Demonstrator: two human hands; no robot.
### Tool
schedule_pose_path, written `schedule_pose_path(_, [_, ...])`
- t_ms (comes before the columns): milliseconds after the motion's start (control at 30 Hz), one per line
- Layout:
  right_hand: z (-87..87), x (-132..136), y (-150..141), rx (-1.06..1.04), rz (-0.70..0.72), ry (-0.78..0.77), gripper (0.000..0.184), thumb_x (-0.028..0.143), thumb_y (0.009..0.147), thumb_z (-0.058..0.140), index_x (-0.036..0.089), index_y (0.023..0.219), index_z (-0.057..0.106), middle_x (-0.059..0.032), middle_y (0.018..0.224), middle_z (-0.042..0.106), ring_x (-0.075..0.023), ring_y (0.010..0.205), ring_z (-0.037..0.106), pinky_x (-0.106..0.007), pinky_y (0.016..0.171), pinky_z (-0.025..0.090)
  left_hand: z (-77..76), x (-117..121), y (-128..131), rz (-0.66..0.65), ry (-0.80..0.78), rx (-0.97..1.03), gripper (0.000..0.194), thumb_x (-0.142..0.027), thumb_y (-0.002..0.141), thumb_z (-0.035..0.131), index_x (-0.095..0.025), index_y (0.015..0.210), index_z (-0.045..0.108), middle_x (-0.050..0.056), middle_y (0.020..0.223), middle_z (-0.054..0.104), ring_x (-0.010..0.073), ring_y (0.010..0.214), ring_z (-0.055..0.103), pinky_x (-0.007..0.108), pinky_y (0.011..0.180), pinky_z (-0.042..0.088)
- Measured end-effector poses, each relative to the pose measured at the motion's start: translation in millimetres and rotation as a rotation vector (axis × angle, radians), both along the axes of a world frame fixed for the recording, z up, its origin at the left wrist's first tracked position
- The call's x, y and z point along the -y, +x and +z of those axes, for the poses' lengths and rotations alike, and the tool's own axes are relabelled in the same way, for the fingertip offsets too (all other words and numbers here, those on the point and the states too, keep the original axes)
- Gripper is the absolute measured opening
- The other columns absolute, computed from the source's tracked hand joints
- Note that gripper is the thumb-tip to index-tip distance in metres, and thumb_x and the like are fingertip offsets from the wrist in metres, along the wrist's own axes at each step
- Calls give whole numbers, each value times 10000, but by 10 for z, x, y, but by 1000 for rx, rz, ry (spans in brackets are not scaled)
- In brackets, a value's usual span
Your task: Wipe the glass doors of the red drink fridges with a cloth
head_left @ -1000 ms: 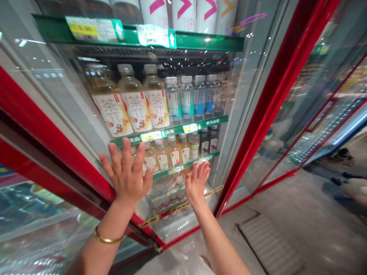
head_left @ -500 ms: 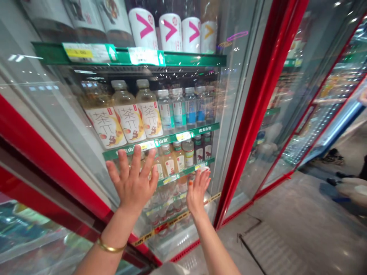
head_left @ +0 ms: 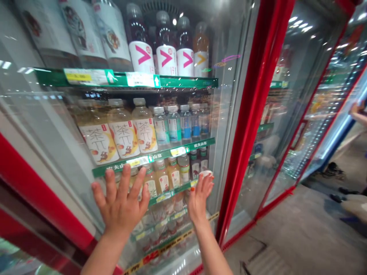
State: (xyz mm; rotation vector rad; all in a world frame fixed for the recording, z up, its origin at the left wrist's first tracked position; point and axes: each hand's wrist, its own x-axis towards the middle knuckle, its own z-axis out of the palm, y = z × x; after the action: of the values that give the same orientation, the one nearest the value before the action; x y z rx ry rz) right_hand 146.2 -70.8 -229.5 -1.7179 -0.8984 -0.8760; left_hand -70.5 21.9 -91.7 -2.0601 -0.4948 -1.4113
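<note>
My left hand (head_left: 122, 206) is spread flat, palm forward, at the glass door (head_left: 77, 210) of a drinks fridge. It holds nothing, and I cannot tell whether the palm touches the glass. Lower right of it, my right hand (head_left: 199, 194), with orange nails, is raised to the same door, fingers bent over a small white tissue-like piece (head_left: 205, 173). Most of that piece is hidden behind the fingers. Behind the glass, tea bottles (head_left: 124, 137) stand above my left hand, and small juice bottles (head_left: 163, 179) fill the shelf between both hands.
A red door frame post (head_left: 252, 107) rises to the right, and another red frame (head_left: 43, 214) slants at lower left. Green shelf edges (head_left: 189, 82) carry price tags. More fridges line the right side. Grey floor (head_left: 289, 233) lies there, with part of a person (head_left: 358, 112) at the edge.
The view has tilted up, so shelves and bottles sit lower and more of the top shelf shows. My left hand appears lower and further left; my right hand stays near the post.
</note>
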Motion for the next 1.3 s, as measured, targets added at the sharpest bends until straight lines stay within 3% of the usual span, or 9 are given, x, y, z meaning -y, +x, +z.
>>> schedule_pose_path(167, [593,-41,211,3,23,0,752,371,1145,326,311,1789,-57,-148,1881,-89,-393,1733,-145,-884,1280,125,5,17,36,14,-5,41,917,-266,964,747,-369,1751,288,-40,1861,135,231,1755,5,497,1435,-42])
schedule_pose_path(300, [283,41,-141,356,162,-191,783,366,1107,440,355,1795,68,-33,1898,0,-338,1750,-77,-734,1381,85,-17,19,48,30,-3,55,892,-281,973,735,-375,1747,302,-36,1857,163,244,1754,44,512,1436,-15])
schedule_pose_path(400, [111,125,3,225,58,-119,776,300,1122,379,286,1795,-6,-76,1885,-108,-312,1742,-148,-774,1360,84,-31,16,52,40,4,67,880,-298,973,731,-375,1744,314,-26,1850,192,256,1752,81,525,1438,11])
schedule_pose_path(500, [441,113,366,-11,-21,10,741,375,1151,282,261,1787,-80,-157,1873,-132,-394,1734,-149,-895,1269,123,-36,6,50,50,25,67,901,-281,954,740,-359,1746,318,-8,1847,202,269,1751,89,543,1439,27])
schedule_pose_path(633, [885,20,392,91,72,7,767,502,1143,280,253,1796,-34,-176,1882,-43,-443,1740,-40,-852,1290,190,-48,-17,31,77,47,42,939,-269,918,772,-335,1745,331,15,1847,209,282,1751,83,547,1442,25])
schedule_pose_path(867, [303,131,393,163,60,-63,726,478,1157,295,296,1798,7,-101,1888,-91,-372,1750,-66,-777,1328,209,-72,-14,20,77,30,49,950,-306,911,791,-346,1744,337,12,1843,222,307,1747,109,549,1443,35])
schedule_pose_path(1000, [880,150,711,1,38,53,702,537,1163,171,319,1789,-59,-117,1882,-132,-398,1747,-62,-842,1295,167,-48,-12,36,68,54,58,919,-291,928,775,-324,1742,349,27,1842,225,300,1748,106,537,1443,26])
schedule_pose_path(1100, [1239,57,484,162,64,26,718,544,1159,236,311,1797,3,-125,1892,-10,-390,1750,14,-772,1333,171,-43,-29,43,60,42,66,897,-297,941,763,-340,1738,353,15,1840,235,282,1750,101,531,1443,26])
schedule_pose_path(1300, [728,78,144,509,191,-167,778,551,1092,521,359,1782,217,-69,1817,369,-343,1728,202,-613,1383,220,-25,75,21,51,-5,93,872,-262,949,760,-390,1721,376,-25,1830,267,269,1741,149,520,1449,52])
